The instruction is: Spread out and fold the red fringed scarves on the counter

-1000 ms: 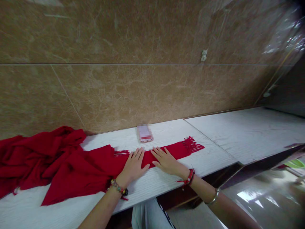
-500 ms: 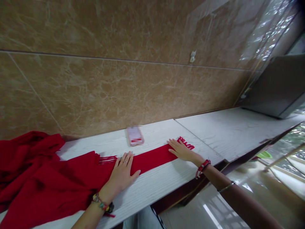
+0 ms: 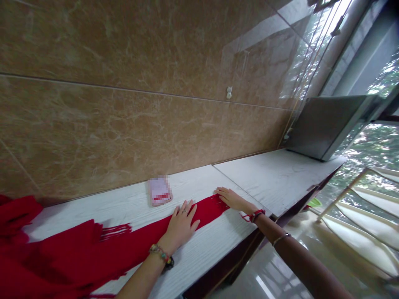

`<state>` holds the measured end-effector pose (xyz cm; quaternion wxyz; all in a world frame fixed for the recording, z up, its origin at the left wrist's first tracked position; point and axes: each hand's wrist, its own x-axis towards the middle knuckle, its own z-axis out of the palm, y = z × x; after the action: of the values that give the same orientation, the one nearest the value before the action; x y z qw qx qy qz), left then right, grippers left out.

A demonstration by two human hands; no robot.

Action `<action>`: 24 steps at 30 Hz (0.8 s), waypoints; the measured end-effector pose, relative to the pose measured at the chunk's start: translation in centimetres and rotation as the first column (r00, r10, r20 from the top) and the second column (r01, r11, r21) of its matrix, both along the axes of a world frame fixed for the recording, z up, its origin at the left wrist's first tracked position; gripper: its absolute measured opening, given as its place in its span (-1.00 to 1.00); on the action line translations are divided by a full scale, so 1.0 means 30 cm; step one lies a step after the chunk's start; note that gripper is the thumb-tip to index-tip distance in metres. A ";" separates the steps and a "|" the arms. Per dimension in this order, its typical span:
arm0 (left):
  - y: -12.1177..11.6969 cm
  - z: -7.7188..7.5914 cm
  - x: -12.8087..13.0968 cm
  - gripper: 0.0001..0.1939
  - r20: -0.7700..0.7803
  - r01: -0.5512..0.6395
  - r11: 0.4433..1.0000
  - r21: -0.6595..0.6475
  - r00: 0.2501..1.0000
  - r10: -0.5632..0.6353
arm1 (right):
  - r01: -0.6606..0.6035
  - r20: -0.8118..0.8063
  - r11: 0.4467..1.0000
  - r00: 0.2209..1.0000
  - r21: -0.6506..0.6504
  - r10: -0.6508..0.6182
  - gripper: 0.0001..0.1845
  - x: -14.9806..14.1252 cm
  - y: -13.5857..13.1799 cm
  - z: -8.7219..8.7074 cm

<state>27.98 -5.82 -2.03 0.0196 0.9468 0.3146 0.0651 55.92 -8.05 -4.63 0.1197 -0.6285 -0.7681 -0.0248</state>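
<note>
A long red scarf (image 3: 141,243) with fringed ends lies along the white tabletop, smooth and narrow toward the right and loosely bunched at the left. My left hand (image 3: 182,224) rests flat on its narrow stretch, fingers spread, a ring on one finger. At the scarf's right end my right hand (image 3: 232,200) lies with fingers extended over the edge. Some fringe strands show beside its palm. Another bit of fringe (image 3: 116,231) sticks out over the table farther left.
A pinkish stack or packet (image 3: 160,191), partly blurred, sits near the tiled wall (image 3: 140,124). The white tabletop (image 3: 258,174) runs right toward a large grey box-like appliance (image 3: 327,124). Pale rack-like shelves (image 3: 358,236) and a green basin (image 3: 314,202) stand beyond the table edge.
My left hand has slid right along the scarf, closer to my right hand. My right hand has shifted onto the scarf's end, where the fringe no longer sticks out. The view has turned right.
</note>
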 end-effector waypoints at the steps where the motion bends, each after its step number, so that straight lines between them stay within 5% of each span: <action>1: 0.001 -0.009 -0.002 -0.49 0.008 0.004 1.000 0.006 1.000 -0.004 | 0.045 -0.008 0.998 0.999 0.034 -0.045 -0.59 0.012 -0.012 0.003; 3: 0.006 -0.019 -0.009 -0.49 0.024 0.007 1.000 0.019 1.000 -0.007 | 0.079 -0.038 0.989 0.996 0.124 -0.075 -0.56 0.012 -0.037 0.027; 5: 0.010 -0.025 -0.013 -0.49 0.033 0.012 1.000 0.027 0.999 -0.013 | -0.026 -0.064 0.984 0.997 0.178 0.038 -0.55 -0.023 -0.058 0.065; 8: 0.013 -0.027 -0.011 -0.48 0.028 0.014 0.999 0.034 0.999 -0.015 | -0.307 -0.043 0.948 0.950 0.082 0.311 -0.63 -0.099 -0.077 0.116; 11: 0.009 -0.021 -0.006 -0.48 0.019 0.005 0.999 0.041 1.000 -0.006 | -0.405 0.071 0.914 0.911 -0.031 0.406 -0.75 -0.121 -0.085 0.140; 20: 0.005 -0.011 -0.007 -0.46 0.006 -0.006 1.000 0.009 1.000 0.006 | -0.223 0.346 0.968 0.904 -0.118 0.250 -0.79 0.118 -0.128 0.149; 24: 0.005 -0.013 -0.006 -0.47 0.016 -0.015 1.000 -0.004 1.000 0.015 | -0.187 0.310 0.982 0.934 -0.004 0.179 -0.78 0.083 -0.138 0.168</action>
<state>27.79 -5.66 -2.42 0.0233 0.9438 0.3218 0.0720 58.41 -12.19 0.41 0.0080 -0.5412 -0.8321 -0.1213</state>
